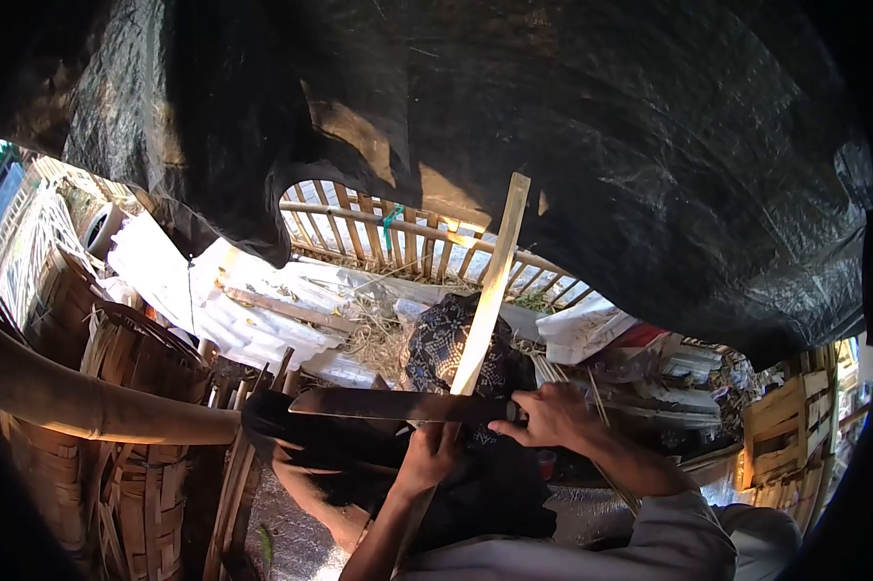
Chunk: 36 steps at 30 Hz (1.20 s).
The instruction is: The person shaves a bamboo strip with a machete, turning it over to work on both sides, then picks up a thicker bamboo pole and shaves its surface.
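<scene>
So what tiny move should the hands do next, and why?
Perhaps ease the big knife a little up the pale strip, away from the left hand: the right hand grips the knife, which lies across the strip, and the left hand is close below it in the picture.

A blade [388,404] bars passage beyond the left hand [428,458].

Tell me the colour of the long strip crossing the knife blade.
The strip is pale yellowish, brightest where the light falls; the head view shows it best.
</scene>
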Motion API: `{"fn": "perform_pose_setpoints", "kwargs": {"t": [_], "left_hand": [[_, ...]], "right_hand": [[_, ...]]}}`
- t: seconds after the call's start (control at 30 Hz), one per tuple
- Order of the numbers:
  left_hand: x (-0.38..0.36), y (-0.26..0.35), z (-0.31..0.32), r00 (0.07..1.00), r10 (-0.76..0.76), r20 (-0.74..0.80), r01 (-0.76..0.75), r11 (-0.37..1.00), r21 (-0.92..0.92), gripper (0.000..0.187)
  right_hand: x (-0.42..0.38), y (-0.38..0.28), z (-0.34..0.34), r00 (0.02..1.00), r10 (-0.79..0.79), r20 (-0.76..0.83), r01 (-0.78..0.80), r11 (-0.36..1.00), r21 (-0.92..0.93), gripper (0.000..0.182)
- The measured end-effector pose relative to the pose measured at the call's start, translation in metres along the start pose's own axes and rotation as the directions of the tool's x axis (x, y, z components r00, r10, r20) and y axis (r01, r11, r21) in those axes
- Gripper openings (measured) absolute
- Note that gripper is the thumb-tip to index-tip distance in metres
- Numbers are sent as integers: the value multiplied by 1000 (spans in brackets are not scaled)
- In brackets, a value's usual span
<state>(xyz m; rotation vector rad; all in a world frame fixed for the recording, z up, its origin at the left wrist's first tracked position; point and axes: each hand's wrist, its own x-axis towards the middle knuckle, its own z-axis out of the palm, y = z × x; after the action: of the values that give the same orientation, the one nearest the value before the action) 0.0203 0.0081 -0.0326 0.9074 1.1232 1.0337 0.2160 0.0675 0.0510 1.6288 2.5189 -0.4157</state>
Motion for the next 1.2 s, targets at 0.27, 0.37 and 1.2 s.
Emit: {"fn": "perform_pose_setpoints", "kwargs": {"t": [0.27, 0.37, 1.2], "left_hand": [[-2, -8, -2, 794, 597, 115, -524, 577, 627, 10], [-6, 11, 8, 938, 344, -34, -274, 800, 534, 17], [-12, 41, -2, 988, -138, -72, 149, 973, 176, 27]], "right_hand": [[50, 34, -21, 921, 181, -346, -104, 968, 228, 56], [33, 16, -40, 993, -50, -102, 57, 997, 61, 59], [0, 11, 6, 996, -84, 28, 46, 759, 650, 47]]}}
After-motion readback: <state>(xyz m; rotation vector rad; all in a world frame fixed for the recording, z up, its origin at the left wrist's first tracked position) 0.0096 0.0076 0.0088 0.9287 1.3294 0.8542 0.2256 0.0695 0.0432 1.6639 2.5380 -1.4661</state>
